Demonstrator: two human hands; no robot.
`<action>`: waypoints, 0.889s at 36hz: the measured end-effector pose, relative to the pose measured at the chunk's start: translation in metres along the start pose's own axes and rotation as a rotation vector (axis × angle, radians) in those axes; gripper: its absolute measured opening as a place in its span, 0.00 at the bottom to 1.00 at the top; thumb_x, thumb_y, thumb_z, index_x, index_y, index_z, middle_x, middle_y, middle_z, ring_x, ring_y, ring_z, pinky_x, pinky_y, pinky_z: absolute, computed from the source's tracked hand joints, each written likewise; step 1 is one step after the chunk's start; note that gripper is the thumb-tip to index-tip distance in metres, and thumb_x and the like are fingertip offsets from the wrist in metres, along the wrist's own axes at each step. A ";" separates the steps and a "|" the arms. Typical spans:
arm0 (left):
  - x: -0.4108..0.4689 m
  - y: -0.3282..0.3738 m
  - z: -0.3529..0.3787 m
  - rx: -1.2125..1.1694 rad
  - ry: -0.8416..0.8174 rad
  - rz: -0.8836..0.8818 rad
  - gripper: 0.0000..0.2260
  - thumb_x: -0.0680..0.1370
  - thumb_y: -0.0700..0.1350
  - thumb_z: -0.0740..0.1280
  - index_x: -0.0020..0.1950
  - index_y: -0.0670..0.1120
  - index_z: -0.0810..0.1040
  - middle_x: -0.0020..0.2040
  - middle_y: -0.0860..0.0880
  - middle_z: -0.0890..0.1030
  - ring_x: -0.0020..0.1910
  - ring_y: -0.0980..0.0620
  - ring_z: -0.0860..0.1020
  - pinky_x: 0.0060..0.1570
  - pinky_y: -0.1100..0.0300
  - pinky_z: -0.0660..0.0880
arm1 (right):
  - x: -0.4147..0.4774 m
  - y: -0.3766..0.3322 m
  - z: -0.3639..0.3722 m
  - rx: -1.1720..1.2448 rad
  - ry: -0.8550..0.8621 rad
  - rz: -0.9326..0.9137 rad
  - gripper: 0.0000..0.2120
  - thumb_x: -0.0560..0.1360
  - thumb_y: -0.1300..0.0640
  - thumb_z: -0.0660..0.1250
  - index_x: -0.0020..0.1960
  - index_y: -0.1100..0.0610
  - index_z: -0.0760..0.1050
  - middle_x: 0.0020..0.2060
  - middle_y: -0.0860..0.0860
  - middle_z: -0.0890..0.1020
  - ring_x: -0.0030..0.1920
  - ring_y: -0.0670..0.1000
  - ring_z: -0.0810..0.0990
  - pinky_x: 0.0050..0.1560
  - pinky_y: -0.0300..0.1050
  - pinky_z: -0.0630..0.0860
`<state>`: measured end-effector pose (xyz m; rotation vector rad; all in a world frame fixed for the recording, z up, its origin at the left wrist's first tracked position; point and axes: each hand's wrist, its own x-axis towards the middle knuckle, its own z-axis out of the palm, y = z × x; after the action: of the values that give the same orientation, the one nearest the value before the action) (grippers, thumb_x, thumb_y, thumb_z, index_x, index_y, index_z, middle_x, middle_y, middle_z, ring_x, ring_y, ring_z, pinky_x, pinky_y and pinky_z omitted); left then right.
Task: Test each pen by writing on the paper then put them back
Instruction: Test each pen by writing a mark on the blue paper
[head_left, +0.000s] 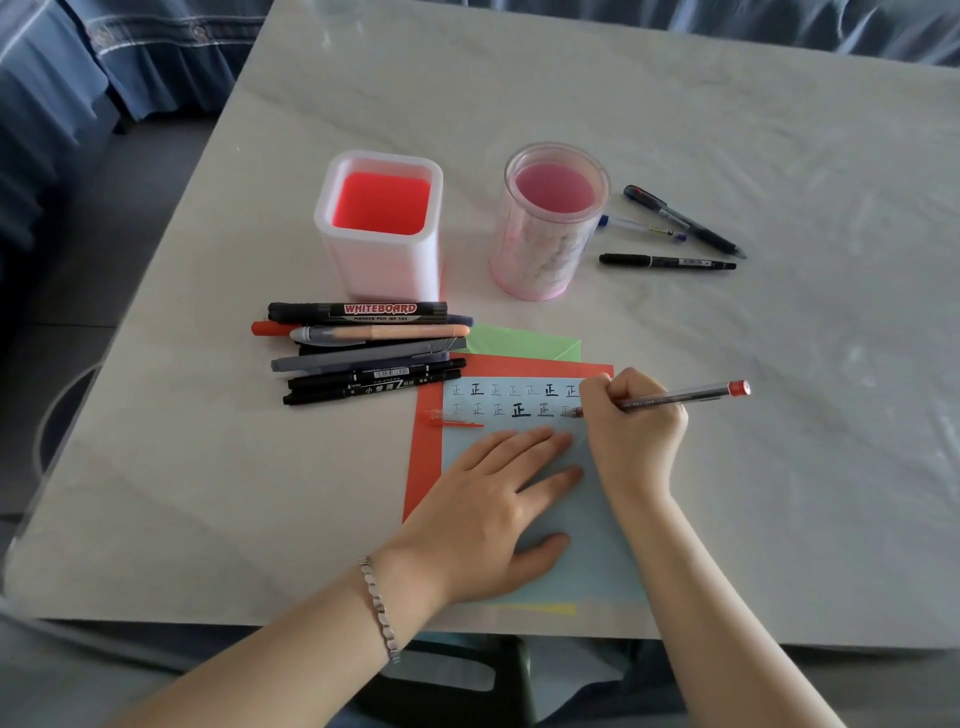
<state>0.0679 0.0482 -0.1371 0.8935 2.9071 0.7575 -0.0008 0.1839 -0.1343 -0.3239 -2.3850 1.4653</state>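
Note:
My right hand (631, 431) grips a clear pen with a red end (685, 396), its tip touching the light blue paper (587, 545) at the right end of the second row of written characters. My left hand (488, 499) lies flat on the blue paper, fingers straight, holding it down. A red pen cap (452, 419) lies on the paper's left edge. A pile of several markers and pens (363, 353), with a whiteboard marker on top, lies left of the paper.
A white square holder with a red inside (382, 228) and a clear pink round holder (550, 223) stand behind the paper. Three pens (670, 239) lie right of the round holder. Red (428, 447) and green (519, 345) sheets lie under the blue paper. The table's near edge is just below my wrists.

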 end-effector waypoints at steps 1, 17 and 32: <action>0.000 0.000 0.000 0.001 0.004 0.001 0.22 0.73 0.55 0.61 0.63 0.47 0.77 0.67 0.44 0.73 0.67 0.49 0.66 0.69 0.57 0.55 | 0.000 0.000 0.000 -0.004 0.006 0.002 0.16 0.64 0.60 0.62 0.23 0.51 0.57 0.18 0.45 0.66 0.23 0.45 0.61 0.26 0.35 0.58; 0.000 -0.003 0.001 0.037 -0.030 0.020 0.22 0.73 0.56 0.60 0.64 0.48 0.76 0.67 0.45 0.73 0.67 0.49 0.65 0.68 0.57 0.55 | 0.002 -0.010 -0.015 0.232 0.171 0.176 0.14 0.66 0.60 0.62 0.26 0.63 0.62 0.21 0.52 0.65 0.26 0.48 0.63 0.28 0.40 0.61; 0.001 -0.026 -0.021 0.174 0.301 -0.167 0.15 0.70 0.38 0.65 0.56 0.42 0.79 0.55 0.44 0.79 0.53 0.47 0.71 0.53 0.54 0.66 | -0.007 -0.015 -0.067 0.298 0.067 0.267 0.14 0.75 0.60 0.64 0.32 0.63 0.68 0.17 0.47 0.70 0.19 0.44 0.65 0.22 0.33 0.64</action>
<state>0.0500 0.0206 -0.1298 0.5775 3.3014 0.6888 0.0314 0.2295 -0.0936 -0.6233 -2.0917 1.8666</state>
